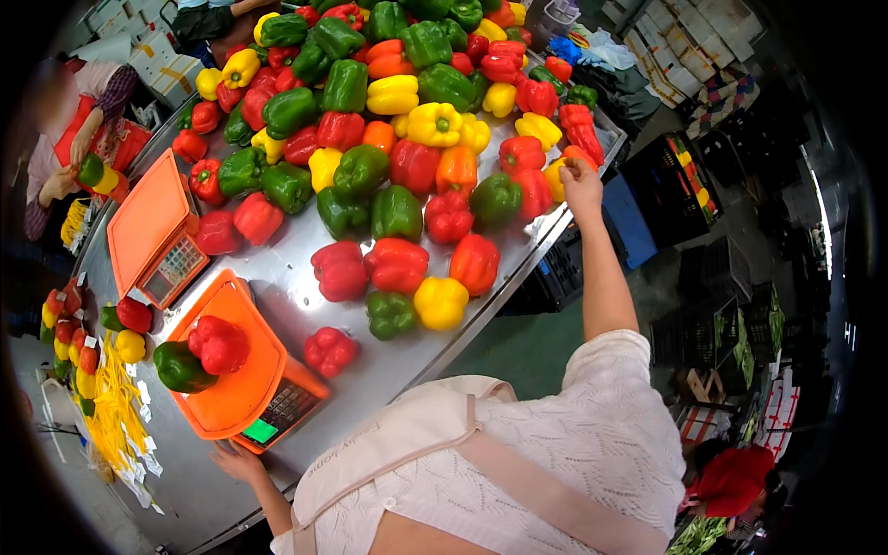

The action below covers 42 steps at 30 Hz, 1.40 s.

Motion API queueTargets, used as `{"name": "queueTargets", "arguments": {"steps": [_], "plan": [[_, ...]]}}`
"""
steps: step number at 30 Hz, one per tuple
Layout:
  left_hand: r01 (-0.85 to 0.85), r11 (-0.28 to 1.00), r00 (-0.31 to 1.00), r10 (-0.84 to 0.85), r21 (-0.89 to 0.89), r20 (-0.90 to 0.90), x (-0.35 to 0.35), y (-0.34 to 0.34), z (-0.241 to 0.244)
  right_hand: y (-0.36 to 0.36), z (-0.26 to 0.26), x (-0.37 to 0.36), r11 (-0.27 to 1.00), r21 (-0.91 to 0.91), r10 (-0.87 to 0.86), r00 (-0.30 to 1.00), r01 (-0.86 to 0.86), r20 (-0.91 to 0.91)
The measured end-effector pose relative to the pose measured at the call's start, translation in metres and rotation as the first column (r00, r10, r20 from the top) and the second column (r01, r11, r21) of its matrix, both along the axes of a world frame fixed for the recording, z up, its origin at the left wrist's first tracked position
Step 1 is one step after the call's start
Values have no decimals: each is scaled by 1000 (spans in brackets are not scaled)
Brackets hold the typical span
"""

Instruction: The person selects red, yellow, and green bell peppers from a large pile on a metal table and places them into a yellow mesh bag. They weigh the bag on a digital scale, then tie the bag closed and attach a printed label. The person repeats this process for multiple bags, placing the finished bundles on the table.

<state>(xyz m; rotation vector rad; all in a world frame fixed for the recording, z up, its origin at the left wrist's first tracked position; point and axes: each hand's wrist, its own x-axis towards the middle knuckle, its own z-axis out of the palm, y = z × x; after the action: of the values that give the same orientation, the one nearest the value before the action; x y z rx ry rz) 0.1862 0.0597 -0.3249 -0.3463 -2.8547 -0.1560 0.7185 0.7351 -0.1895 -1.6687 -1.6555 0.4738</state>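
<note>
My right hand reaches to the right edge of the steel table, its fingers against a yellow bell pepper and an orange one. Whether it grips either is unclear. Low at the left, my left hand lies by the near edge of an orange digital scale, fingers apart and holding nothing. A red pepper and a dark green pepper rest on that scale's pan. Beside the scale lies a single red pepper. A large heap of red, green, yellow and orange peppers covers the far side.
A second orange scale stands behind mine. Yellow ties with white tags and bundled peppers lie at the left. Across the table a person holds several peppers. Dark crates stand right of the table; another person is lower right.
</note>
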Motion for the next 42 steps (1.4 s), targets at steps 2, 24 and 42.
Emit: {"name": "queueTargets", "arguments": {"steps": [2,24,42], "plan": [[-46,996,999,46,-77,-1,11,-25,-5,24,1,6,1000,-6,-4,1000,4,-24],[-405,894,852,445,-194,276,115,43,86,238,-116,21,859,-436,458,780,-267,426],[-336,942,942,336,2,-4,109,1,31,159,-27,-13,952,-60,284,940,-299,-187]]}}
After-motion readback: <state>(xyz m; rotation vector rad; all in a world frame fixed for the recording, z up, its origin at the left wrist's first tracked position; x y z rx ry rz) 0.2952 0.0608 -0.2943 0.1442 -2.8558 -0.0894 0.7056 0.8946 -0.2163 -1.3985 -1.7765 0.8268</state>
